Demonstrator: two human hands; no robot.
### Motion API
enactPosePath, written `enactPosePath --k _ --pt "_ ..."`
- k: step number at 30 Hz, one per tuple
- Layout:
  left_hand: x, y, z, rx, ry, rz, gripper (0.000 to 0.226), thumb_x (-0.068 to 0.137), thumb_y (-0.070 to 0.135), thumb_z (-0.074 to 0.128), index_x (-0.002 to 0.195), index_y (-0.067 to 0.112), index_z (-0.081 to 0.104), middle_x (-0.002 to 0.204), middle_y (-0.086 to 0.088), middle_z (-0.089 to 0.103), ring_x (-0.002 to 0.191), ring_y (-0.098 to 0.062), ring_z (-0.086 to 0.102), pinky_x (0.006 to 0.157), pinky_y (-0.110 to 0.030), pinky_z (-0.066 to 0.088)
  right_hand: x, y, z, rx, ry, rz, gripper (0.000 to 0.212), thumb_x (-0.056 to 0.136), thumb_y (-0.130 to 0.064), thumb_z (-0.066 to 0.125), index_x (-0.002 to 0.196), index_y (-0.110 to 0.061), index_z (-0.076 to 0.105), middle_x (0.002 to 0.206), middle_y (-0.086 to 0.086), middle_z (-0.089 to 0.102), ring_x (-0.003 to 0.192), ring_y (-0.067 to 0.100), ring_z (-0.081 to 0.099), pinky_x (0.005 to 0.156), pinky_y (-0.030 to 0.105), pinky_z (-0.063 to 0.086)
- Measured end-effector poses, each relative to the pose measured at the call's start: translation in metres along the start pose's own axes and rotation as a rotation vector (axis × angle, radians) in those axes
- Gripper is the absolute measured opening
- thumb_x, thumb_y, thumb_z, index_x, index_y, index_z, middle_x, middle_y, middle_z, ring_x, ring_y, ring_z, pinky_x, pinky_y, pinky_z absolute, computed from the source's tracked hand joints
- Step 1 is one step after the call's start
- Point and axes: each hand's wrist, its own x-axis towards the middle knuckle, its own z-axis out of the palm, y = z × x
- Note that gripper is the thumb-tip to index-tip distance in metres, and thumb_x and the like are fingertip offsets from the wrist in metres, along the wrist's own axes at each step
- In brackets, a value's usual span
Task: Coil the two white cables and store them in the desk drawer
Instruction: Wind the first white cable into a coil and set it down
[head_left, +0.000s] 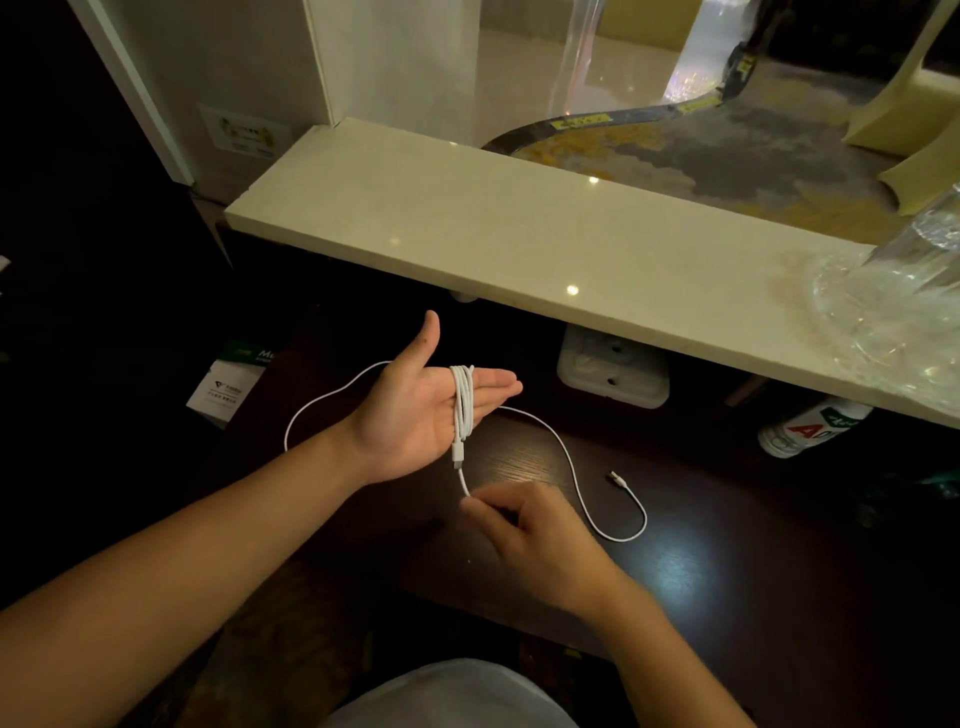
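- White cable: several turns are wound round the fingers of the left hand, above the middle of the dark desk. A hanging plug sits below the turns at the lower edge of the palm.
- Loose run: 1 strand leaves the fingers and snakes over the desk toward its right side, ending in a free plug that lies on the wood. 1 more strand arcs out from behind the left wrist toward the desk's left edge. Whether these belong to 1 cable or 2 cannot be told.
- Left hand: palm up, fingers straight and together, thumb raised. It is released and serves as a former for the turns, not gripping them.
- Right hand: back toward the camera, nearer the desk's front edge, fingertips pinching the cable just below the hanging plug.
- Step in hand (judged): coiling, partly done, with slack lying on the desk.
- Next move (judged): carry the pinched strand round the fingers for 1 further turn. This calls for light tension, so that the turns do not slip off the fingertips, and for a trailing plug that does not snag.
- Drawer: not in view, so storing is not yet begun.
- Surroundings: a pale stone ledge overhangs the desk's far edge, and a bottle lies beneath it at the right.
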Motion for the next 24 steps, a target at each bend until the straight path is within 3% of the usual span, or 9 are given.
enactPosePath --k 2,5,11,14,17,19,21,22,24 --pt "-0.001 -0.001 -0.001 0.034 0.008 -0.029 0.105 0.085 0.078 0.012 0.142 -0.006 0.038 0.151 -0.021 0.04 0.143 -0.023 0.036 0.123 -0.041 0.012 0.002 -0.014 -0.02 -0.154 -0.014 -0.058 0.035 0.097 -0.029 0.055 0.063 -0.034 0.053 0.051 -0.013 0.046 0.053 0.006 0.046 0.055 0.02 0.034" --pt "-0.007 0.002 0.001 0.054 -0.031 -0.086 0.102 0.087 0.076 0.008 0.139 -0.004 0.042 0.148 -0.018 0.047 0.139 -0.021 0.043 0.12 -0.039 0.021 0.003 -0.031 -0.054 -0.246 -0.016 -0.093 0.022 0.096 -0.028 0.058 0.078 -0.02 0.067 0.056 -0.014 0.052 0.054 0.002 0.051 0.056 0.018 0.037" --pt "-0.011 0.009 0.005 0.074 -0.059 -0.098 0.09 0.092 0.068 0.019 0.136 -0.005 0.048 0.141 -0.019 0.055 0.135 -0.023 0.048 0.117 -0.038 0.027 0.011 -0.04 -0.078 -0.37 -0.138 -0.189 0.022 0.096 -0.027 0.056 0.091 -0.015 0.073 0.077 -0.001 0.072 0.066 0.012 0.066 0.066 0.033 0.053" --pt "-0.015 0.019 -0.003 0.078 -0.037 -0.06 0.052 0.094 0.03 0.045 0.134 -0.003 0.051 0.139 -0.018 0.056 0.134 -0.026 0.049 0.12 -0.044 0.021 0.01 -0.037 -0.078 -0.3 -0.136 -0.21 0.021 0.096 -0.027 0.057 0.088 -0.015 0.071 0.07 0.0 0.069 0.061 0.016 0.063 0.062 0.036 0.051" --pt "-0.017 0.021 -0.003 0.109 -0.041 -0.055 0.055 0.08 0.005 0.042 0.133 -0.003 0.051 0.139 -0.02 0.056 0.134 -0.028 0.049 0.119 -0.044 0.025 0.011 -0.041 -0.074 -0.256 -0.12 -0.253 0.02 0.096 -0.025 0.059 0.086 -0.015 0.071 0.063 -0.008 0.062 0.057 0.012 0.059 0.054 0.025 0.045" --pt "-0.015 0.018 0.003 0.008 -0.084 -0.128 0.056 0.086 0.019 0.039 0.136 -0.006 0.047 0.137 -0.022 0.056 0.131 -0.028 0.052 0.111 -0.039 0.036 0.014 -0.05 -0.07 -0.27 -0.119 -0.308 0.017 0.095 -0.021 0.061 0.086 -0.013 0.072 0.059 -0.019 0.055 0.056 0.002 0.056 0.054 0.014 0.039" --pt "-0.014 0.014 0.011 -0.016 -0.154 -0.168 0.065 0.097 0.044 0.032 0.133 -0.008 0.047 0.117 -0.017 0.061 0.108 -0.023 0.058 0.094 -0.034 0.043 0.019 -0.059 -0.069 -0.3 -0.109 -0.337 0.016 0.095 -0.019 0.061 0.089 -0.012 0.074 0.059 -0.021 0.055 0.056 -0.003 0.057 0.054 0.011 0.039" --pt "-0.014 0.012 0.016 0.0 -0.192 -0.174 0.073 0.098 0.055 0.025 0.129 -0.007 0.049 0.106 -0.013 0.059 0.1 -0.02 0.055 0.092 -0.033 0.04 0.024 -0.062 -0.071 -0.312 -0.1 -0.348 0.016 0.096 -0.018 0.06 0.089 -0.011 0.073 0.061 -0.019 0.056 0.056 -0.003 0.057 0.054 0.01 0.039" --pt "-0.014 0.006 0.023 -0.013 -0.25 -0.179 0.085 0.096 0.065 0.016 0.13 -0.005 0.049 0.112 -0.011 0.062 0.113 -0.02 0.056 0.105 -0.034 0.033 0.035 -0.064 -0.08 -0.311 -0.079 -0.345 0.018 0.096 -0.017 0.059 0.08 -0.013 0.068 0.058 -0.017 0.053 0.054 -0.003 0.054 0.054 0.01 0.037"
